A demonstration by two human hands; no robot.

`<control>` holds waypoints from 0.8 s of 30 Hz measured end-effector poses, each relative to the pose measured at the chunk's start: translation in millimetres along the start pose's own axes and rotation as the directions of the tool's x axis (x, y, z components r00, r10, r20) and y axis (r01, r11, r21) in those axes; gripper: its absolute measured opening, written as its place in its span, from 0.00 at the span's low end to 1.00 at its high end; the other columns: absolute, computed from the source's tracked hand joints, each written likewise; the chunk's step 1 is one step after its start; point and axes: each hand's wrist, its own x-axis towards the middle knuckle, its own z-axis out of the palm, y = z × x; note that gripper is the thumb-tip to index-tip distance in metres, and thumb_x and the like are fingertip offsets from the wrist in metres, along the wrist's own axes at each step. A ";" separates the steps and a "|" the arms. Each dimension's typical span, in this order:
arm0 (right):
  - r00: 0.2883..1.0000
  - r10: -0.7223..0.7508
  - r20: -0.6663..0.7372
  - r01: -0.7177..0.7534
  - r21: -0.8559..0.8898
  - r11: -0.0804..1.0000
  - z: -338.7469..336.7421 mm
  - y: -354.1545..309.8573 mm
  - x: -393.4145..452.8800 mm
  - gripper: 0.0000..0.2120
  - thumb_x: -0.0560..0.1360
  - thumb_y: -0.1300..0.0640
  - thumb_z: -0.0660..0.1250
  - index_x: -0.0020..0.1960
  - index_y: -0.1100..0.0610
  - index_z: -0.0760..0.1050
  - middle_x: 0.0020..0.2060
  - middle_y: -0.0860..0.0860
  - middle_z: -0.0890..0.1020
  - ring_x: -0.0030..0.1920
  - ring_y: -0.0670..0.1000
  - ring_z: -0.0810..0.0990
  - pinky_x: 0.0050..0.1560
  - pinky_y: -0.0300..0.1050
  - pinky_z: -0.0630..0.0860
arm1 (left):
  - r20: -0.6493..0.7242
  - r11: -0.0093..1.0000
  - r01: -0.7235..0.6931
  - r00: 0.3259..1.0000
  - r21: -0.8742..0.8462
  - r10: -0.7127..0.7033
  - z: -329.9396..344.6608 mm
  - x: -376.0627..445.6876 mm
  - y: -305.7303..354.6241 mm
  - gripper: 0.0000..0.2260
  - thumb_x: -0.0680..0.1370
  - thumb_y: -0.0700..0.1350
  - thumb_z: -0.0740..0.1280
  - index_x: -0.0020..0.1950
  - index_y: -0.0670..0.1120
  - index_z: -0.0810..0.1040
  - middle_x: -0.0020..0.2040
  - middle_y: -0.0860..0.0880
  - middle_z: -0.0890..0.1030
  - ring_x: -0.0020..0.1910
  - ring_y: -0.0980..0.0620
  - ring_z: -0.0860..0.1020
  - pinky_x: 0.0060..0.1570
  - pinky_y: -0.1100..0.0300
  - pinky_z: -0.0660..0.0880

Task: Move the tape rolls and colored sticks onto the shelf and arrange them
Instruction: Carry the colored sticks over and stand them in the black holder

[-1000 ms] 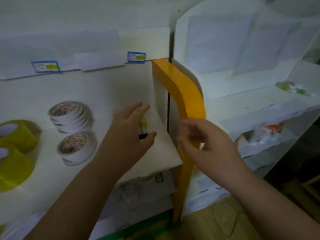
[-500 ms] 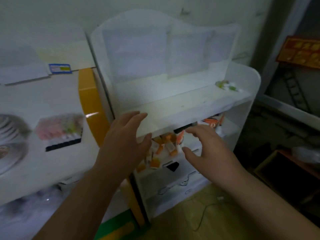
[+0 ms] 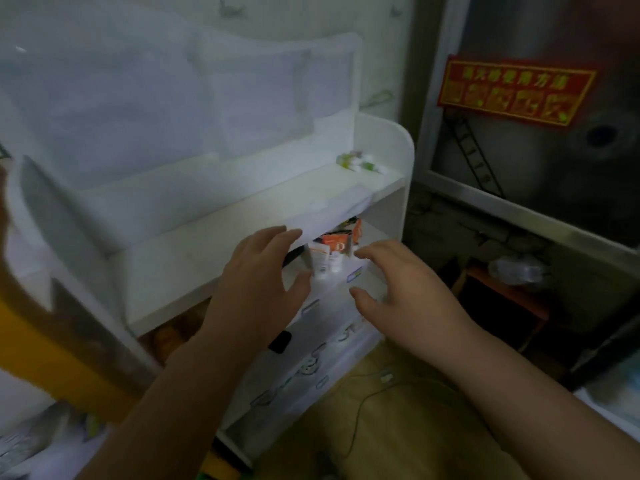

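Observation:
No tape roll or colored stick shows in the head view now. My left hand (image 3: 258,282) hovers with loose, spread fingers in front of the white shelf unit's (image 3: 388,143) upper board and holds nothing. My right hand (image 3: 398,289) hangs beside it, fingers relaxed and slightly bent, also holding nothing. Between the two hands, on the lower shelf, stand orange-and-white tubes and small boxes (image 3: 332,251). A few small green-and-white items (image 3: 360,162) lie at the far right end of the upper board.
The yellow side panel (image 3: 52,358) of the neighbouring shelf is blurred at the left edge. A red sign (image 3: 516,91) hangs on the wall at right, above a dark low table (image 3: 502,299). A cable (image 3: 367,396) lies on the wooden floor below.
The view has swung right, from the shelf with tape rolls to the white shelf unit. Both hands travelled with it, and the left hand no longer touches the sticks.

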 end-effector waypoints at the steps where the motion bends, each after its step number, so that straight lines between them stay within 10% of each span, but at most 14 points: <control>1: 1.000 0.011 -0.004 -0.011 -0.021 1.000 -3.2 7.2 4.6 0.21 0.76 0.49 0.70 0.67 0.47 0.72 0.61 0.43 0.74 0.61 0.45 0.73 0.56 0.34 0.66 | 0.003 1.000 -0.006 1.000 -0.017 0.006 8.6 8.8 1.7 0.25 0.76 0.50 0.70 0.73 0.51 0.71 0.70 0.51 0.72 0.68 0.52 0.66 0.66 0.58 0.64; 24: 0.989 0.144 -0.035 -0.148 -0.137 0.979 15.8 115.8 216.2 0.22 0.76 0.48 0.69 0.69 0.47 0.73 0.64 0.43 0.74 0.63 0.45 0.73 0.64 0.42 0.73 | 0.108 0.999 0.015 0.994 -0.033 -0.011 95.0 244.7 -69.1 0.27 0.78 0.58 0.66 0.75 0.55 0.66 0.75 0.54 0.66 0.73 0.52 0.65 0.72 0.53 0.61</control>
